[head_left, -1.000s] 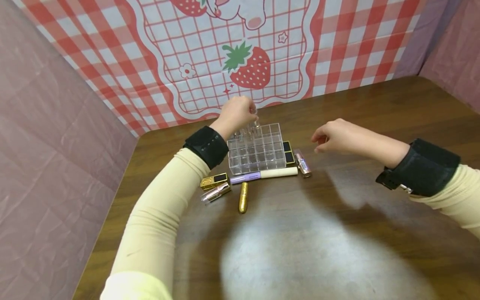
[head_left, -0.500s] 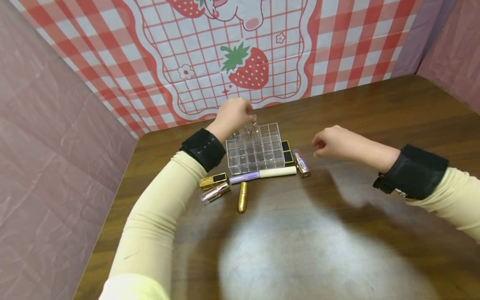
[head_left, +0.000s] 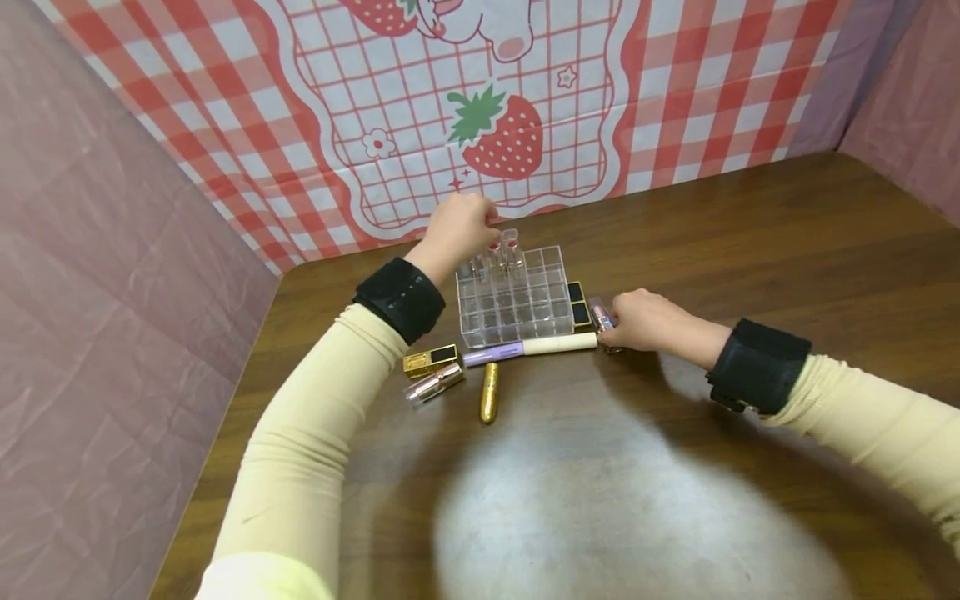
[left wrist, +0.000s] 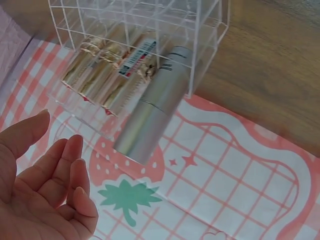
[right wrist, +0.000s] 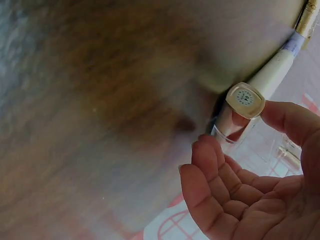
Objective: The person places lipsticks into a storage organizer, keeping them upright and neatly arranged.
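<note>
My right hand [head_left: 645,321] has its thumb and fingertips on either side of a pinkish lipstick [right wrist: 245,100] with a round label on its end, pinching it where it lies right of the organizer. A clear acrylic lipstick organizer [head_left: 555,292] with many compartments stands at the middle back. My left hand [head_left: 459,229] hovers over its back left corner, fingers loosely bent and holding nothing. Several clear-capped lipsticks [left wrist: 102,75] stand in that corner's row, with a silver tube [left wrist: 155,105] beside them; the hand largely hides this row in the head view.
A purple-and-white pen-like tube [head_left: 558,343] lies along the organizer's front. Nearer me are a gold tube [head_left: 489,392], a gold case [head_left: 420,363] and a clear-capped lipstick [head_left: 435,383]. A black-and-gold case [head_left: 579,304] lies at the organizer's right side. A checked cloth [head_left: 675,100] hangs behind.
My right hand has moved left and down onto the lipstick right of the organizer. The left hand has let go of a clear-capped lipstick in the organizer and drawn slightly left.
</note>
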`<state>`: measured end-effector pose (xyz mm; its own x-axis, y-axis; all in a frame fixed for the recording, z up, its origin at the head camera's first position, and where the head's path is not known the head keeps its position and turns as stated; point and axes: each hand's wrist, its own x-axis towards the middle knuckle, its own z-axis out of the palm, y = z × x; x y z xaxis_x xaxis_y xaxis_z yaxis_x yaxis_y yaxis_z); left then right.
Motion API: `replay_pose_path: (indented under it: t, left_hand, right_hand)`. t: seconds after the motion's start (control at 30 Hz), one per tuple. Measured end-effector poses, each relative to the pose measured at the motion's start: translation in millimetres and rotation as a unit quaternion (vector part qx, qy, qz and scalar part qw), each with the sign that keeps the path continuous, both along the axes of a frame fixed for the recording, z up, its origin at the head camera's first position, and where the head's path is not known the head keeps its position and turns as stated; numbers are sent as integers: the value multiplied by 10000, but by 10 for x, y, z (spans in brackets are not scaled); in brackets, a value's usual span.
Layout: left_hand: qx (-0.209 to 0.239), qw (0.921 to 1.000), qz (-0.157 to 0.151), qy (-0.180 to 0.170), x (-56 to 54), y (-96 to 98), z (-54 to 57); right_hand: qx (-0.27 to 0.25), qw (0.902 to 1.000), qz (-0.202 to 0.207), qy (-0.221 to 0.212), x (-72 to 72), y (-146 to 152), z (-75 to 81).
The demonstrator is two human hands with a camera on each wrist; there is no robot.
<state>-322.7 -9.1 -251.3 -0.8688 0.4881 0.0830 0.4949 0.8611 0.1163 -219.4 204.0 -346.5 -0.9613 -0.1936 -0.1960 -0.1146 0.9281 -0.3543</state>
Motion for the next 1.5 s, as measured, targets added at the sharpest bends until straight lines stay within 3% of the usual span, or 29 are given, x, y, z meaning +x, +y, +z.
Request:
replay_pose_path:
  t: [0.2, 0.43, 0.63, 0.83, 0.93, 1.17, 1.5]
  left_hand:
    - [83, 10000, 40, -10, -6, -27, -26]
    - [110, 9999, -122, 30, 17, -38, -52]
    - [446, 9979, -326, -344, 65, 15, -7]
    - [724, 9882, -793, -1088, 161, 132, 12]
    - [691, 9833, -1115, -1257, 212, 201, 3]
    - [402, 9804, -1508, -1204, 317, 292, -22]
    - [412, 9826, -1470, -1061, 336, 263, -22]
  right_hand:
    - [124, 9998, -35, 130, -30, 48, -28]
    - [0, 9999, -99, 141, -53, 131, -25]
    - [-282, 9982, -46, 533, -82, 230, 244]
    - [-473, 9913, 506, 1119, -126, 223, 556]
    - [-480, 9863, 797, 1361, -130, 176, 659]
    - [-593, 9805, 1097, 1520, -95, 39, 791]
    - [-625, 9831, 920, 1457, -95, -1, 803]
